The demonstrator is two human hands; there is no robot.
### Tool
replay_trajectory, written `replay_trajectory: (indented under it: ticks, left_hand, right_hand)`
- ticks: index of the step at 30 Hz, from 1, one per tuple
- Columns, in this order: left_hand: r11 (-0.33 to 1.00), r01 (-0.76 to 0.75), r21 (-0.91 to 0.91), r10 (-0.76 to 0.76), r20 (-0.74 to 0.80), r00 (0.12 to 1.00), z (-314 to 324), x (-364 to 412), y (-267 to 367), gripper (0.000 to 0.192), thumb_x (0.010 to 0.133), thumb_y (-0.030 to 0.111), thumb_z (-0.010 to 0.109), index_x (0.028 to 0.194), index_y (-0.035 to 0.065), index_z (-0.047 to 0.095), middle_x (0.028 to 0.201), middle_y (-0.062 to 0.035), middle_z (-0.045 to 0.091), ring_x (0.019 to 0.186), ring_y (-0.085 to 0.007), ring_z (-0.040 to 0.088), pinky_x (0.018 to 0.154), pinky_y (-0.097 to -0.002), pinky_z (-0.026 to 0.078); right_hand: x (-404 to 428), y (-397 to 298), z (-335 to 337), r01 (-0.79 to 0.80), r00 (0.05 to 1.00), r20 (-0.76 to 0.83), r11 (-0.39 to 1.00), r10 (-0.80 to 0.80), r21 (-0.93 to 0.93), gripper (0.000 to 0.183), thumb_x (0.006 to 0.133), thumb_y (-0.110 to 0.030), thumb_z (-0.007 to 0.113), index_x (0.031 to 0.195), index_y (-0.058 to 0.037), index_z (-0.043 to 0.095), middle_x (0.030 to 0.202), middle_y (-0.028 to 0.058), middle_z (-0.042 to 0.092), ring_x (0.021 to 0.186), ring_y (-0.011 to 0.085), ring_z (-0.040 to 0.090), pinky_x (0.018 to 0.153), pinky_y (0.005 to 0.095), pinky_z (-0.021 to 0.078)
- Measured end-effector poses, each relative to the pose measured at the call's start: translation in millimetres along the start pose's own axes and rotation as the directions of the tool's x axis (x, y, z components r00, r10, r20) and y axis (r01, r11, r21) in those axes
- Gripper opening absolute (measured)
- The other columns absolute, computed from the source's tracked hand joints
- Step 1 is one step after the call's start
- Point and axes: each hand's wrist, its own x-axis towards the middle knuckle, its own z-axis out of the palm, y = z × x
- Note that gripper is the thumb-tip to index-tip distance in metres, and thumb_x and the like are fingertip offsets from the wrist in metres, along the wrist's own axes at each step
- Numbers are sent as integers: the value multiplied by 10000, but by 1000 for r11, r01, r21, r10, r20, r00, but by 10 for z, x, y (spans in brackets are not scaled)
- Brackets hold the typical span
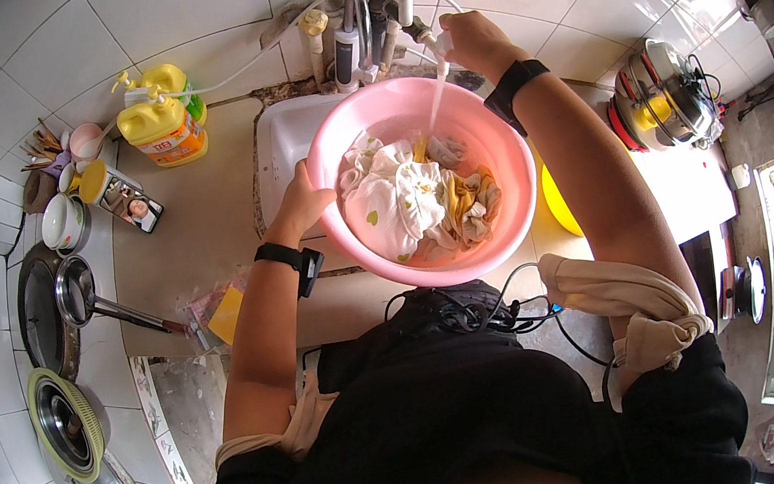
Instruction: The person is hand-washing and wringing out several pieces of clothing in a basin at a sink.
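Note:
A pink plastic basin [520, 230] rests over the sink and holds wet clothes in water. Among them are a white cloth garment [392, 199] with green heart prints and a yellowish-brown garment [473, 202]. My left hand [304, 200] grips the basin's left rim, thumb on the inside. At the wall, my right hand [473, 42] is closed around the tap [441, 43], whose handle is mostly hidden by the fingers. A stream of water [438, 106] runs from its spout into the basin. Both wrists wear black bands.
Yellow detergent jugs [160, 130] stand at the back left, near a propped phone [132, 202]. A white ceramic sink [272, 142] shows beside the basin. A ladle [80, 291] lies at the left. Stacked cookware [660, 96] and a yellow bowl [560, 203] are on the right.

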Motion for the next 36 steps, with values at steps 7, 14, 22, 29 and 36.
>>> replay_trajectory:
  ticks: [7, 14, 22, 29, 36]
  left_hand:
    - [1000, -14, -12, 13, -22, 1000, 17, 4, -17, 843, 921, 147, 775, 1686, -70, 494, 1453, -312, 787, 1359, -440, 778, 1182, -485, 595]
    - [998, -19, -51, 18, -22, 1000, 39, 0, 32, 825, 928, 172, 802, 1655, -72, 498, 1407, -338, 806, 1325, -477, 797, 1144, -498, 613]
    - [997, -33, -68, 30, -42, 999, 22, -5, -20, 805, 928, 162, 793, 1638, -79, 503, 1391, -335, 810, 1312, -473, 802, 1131, -496, 620]
    - [996, -51, -68, 47, -49, 998, 11, -26, -35, 822, 927, 163, 794, 1652, -83, 495, 1399, -335, 806, 1311, -468, 802, 1130, -496, 620]
    - [998, -51, -45, 49, -39, 998, 113, 94, -147, 826, 929, 167, 796, 1654, -88, 492, 1409, -342, 803, 1327, -483, 795, 1134, -502, 619]
  right_hand:
    - [-18, -20, -26, 12, 1000, -18, 1000, -12, -8, 467, 949, -114, 957, 1379, -39, 792, 1193, 236, 868, 1156, 424, 856, 982, 503, 671]
    - [-62, -10, -34, -25, 1000, 13, 1000, 25, 5, 502, 943, -111, 966, 1405, -40, 784, 1217, 234, 868, 1166, 420, 854, 991, 501, 669]
    - [-14, -52, -32, -2, 1000, 12, 999, 2, -42, 511, 940, -121, 971, 1406, -41, 779, 1217, 232, 867, 1165, 421, 853, 990, 503, 669]
    - [14, 5, 36, 33, 999, -30, 999, -34, -33, 518, 929, -123, 974, 1403, -36, 785, 1221, 242, 863, 1173, 432, 847, 991, 513, 670]
    - [62, 96, 75, 48, 998, -31, 987, -53, -154, 504, 923, -165, 995, 1360, -9, 800, 1202, 230, 869, 1050, 376, 873, 911, 491, 695]
